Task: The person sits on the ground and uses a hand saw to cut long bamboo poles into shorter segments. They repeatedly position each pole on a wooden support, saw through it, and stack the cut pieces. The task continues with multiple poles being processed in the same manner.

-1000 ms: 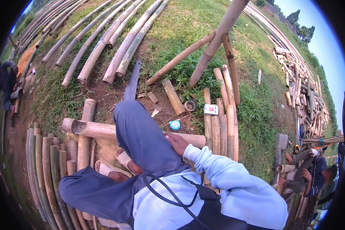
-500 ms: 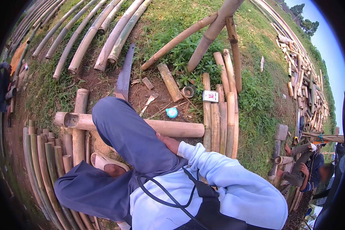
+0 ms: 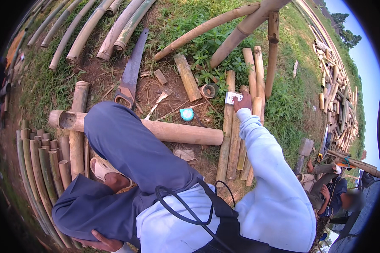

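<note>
My right hand reaches forward to a small white box lying on upright-laid bamboo lengths. Its fingers are closed on the box's near right edge. At the lower left, my left hand rests against the underside of my bent leg, fingers stretched out and partly hidden, holding nothing. A thick bamboo tube lies crosswise beyond my knee, over another bamboo piece. Past it lie a handsaw and a round turquoise tape measure.
Long bamboo poles lie at the upper left, and cut lengths sit beside my left leg. A slanted bamboo frame rises ahead. Another person sits at the right, below a large bamboo pile.
My right hand has left my thigh and moved forward and right onto the white box. My left hand has come into view under my leg. The saw's handle now shows.
</note>
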Demonstrator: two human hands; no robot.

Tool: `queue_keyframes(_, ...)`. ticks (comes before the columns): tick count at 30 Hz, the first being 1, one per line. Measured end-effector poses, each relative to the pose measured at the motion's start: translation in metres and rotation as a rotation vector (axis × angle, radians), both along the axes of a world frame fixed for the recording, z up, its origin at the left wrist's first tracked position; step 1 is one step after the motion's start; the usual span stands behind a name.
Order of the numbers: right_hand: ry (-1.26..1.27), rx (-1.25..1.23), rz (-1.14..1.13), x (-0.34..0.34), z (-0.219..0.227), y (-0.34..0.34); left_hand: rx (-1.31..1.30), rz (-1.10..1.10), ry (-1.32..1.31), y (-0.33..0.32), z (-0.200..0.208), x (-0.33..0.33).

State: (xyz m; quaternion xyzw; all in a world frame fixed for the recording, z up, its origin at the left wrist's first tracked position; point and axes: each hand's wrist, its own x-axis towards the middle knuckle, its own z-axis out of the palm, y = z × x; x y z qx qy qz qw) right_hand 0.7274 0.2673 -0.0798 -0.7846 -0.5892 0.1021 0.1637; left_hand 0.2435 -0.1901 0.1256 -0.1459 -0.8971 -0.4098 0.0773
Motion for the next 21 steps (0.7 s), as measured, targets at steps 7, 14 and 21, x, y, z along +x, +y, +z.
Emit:
queue_keyframes(7, -0.148, -0.333, -0.055, 0.006, -0.019, 0.030, -0.061, -0.068, 0.163, 0.002, 0.007, -0.013)
queue_keyframes(14, -0.198, -0.347, -0.029, -0.032, -0.013, 0.023, 0.051, -0.032, 0.099, -0.006, 0.027, -0.016)
queue_keyframes(21, -0.083, 0.346, 0.363, -0.021, -0.048, -0.038, 0.035, -0.116, 0.010, 0.009, 0.059, -0.047)
